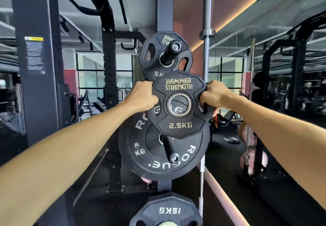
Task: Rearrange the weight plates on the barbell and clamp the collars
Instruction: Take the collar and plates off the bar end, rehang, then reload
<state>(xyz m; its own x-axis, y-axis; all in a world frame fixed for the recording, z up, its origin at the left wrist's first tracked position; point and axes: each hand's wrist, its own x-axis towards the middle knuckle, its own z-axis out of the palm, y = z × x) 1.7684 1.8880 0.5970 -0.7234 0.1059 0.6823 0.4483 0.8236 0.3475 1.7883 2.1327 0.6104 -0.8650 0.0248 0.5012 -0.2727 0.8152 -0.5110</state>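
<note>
Both hands hold a small black plate (179, 105) marked 2.5KG, w/ gold raised lettering, many-sided rim, matte rubbery face, shiny metal ring round its centre hole. Left hand (143, 96) has fingers curled thru the plate's left grip slot; right hand (214, 93) curled thru the right slot. Plate is upright, held up in front of a dark steel rack post (165, 5), between two pegs. Above: a 5kg plate (155, 56), same style, hung on a black round peg (172, 50). Below: a bigger round bumper plate (158, 157), smooth w/ white letters, on another peg. At bottom, a 15kg plate (168, 210). A chrome bar (206, 14) stands upright just right of the post.
</note>
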